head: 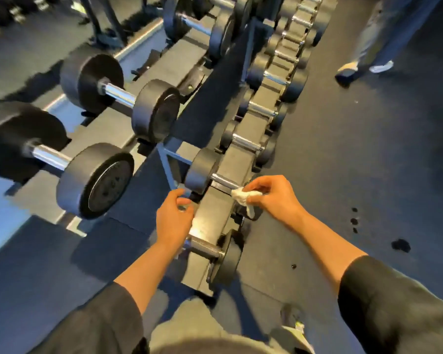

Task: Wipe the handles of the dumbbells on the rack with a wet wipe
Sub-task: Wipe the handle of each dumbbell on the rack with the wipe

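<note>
A black dumbbell rack runs away from me with several small dumbbells on its lower tier. My right hand pinches a crumpled white wet wipe at the near end of the chrome handle of the second-nearest dumbbell. My left hand hovers with curled fingers beside the rack's left edge, just below that dumbbell's left head; whether it holds anything is unclear. The nearest dumbbell's handle lies below my left hand.
Two large dumbbells sit on the upper tier at left. More small dumbbells line the lower tier toward the back. Another person's legs and shoes stand on the dark rubber floor at upper right. Dark spots mark the floor at right.
</note>
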The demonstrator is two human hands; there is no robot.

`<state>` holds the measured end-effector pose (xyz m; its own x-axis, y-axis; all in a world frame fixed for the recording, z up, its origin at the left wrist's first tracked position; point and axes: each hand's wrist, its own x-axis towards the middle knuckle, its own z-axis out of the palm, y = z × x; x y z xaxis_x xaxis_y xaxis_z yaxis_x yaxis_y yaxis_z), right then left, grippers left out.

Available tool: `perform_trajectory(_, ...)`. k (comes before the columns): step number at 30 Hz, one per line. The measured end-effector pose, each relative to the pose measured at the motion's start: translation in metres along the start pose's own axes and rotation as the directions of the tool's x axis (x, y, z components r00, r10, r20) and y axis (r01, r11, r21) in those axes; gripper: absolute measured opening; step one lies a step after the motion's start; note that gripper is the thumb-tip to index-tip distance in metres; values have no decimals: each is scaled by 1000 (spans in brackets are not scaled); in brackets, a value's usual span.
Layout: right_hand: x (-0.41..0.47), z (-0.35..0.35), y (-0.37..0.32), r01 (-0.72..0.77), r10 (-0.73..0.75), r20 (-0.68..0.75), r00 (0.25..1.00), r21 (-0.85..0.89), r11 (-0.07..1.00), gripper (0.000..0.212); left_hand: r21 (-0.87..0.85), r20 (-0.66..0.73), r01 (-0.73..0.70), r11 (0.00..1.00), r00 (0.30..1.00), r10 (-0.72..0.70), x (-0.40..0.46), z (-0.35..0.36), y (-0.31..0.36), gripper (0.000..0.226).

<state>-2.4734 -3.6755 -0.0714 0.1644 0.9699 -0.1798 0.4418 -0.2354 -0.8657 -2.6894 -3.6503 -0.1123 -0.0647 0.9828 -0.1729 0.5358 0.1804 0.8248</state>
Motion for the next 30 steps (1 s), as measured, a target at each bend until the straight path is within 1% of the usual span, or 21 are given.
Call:
perform_trajectory(2, 17, -6, 5, 76, -72, 117, 991, -31, 997, 17, -24, -112, 92, 995, 989, -94, -12, 4, 0, 36)
perform_trajectory(4, 28, -11, 9, 134, -121, 237, 964, -41, 990, 17, -62, -219, 174, 983, 958, -183, -33, 9, 1, 38)
perform_trajectory(7, 42, -11, 7, 200, -181, 366, 913, -15, 980, 21, -104, -334, 238, 966, 906, -260, -61, 14, 4, 40)
perform_trajectory(11, 46, 16, -4, 261, -225, 537, 813, 10, 965, 21, -156, -475, 338, 928, 798, -371, -94, 13, -8, 41)
perform_trajectory(13, 45, 34, -7, 299, -234, 614, 753, -3, 954, 21, -187, -524, 362, 913, 749, -405, -101, 12, -16, 42)
perform_trajectory(15, 48, 49, -10, 344, -237, 668, 705, -29, 939, 21, -224, -548, 382, 896, 711, -440, -100, 16, -25, 42)
perform_trajectory(18, 62, 66, -10, 382, -210, 741, 638, -68, 922, 23, -289, -530, 394, 872, 693, -489, -90, 32, -35, 45)
perform_trajectory(20, 76, 74, -5, 408, -197, 764, 615, -95, 908, 24, -317, -519, 393, 863, 690, -505, -83, 45, -38, 44)
perform_trajectory(23, 99, 83, 7, 422, -185, 778, 600, -111, 900, 24, -326, -540, 412, 851, 658, -525, -73, 64, -40, 45)
perform_trajectory(26, 120, 91, 19, 425, -151, 808, 569, -132, 895, 24, -293, -575, 480, 827, 603, -553, -64, 77, -34, 45)
perform_trajectory(28, 134, 99, 27, 435, -141, 842, 520, -120, 892, 24, -233, -611, 559, 796, 552, -567, -53, 85, -29, 45)
perform_trajectory(30, 147, 106, 35, 464, -146, 876, 459, -96, 881, 21, -185, -658, 602, 777, 511, -553, -42, 97, -28, 45)
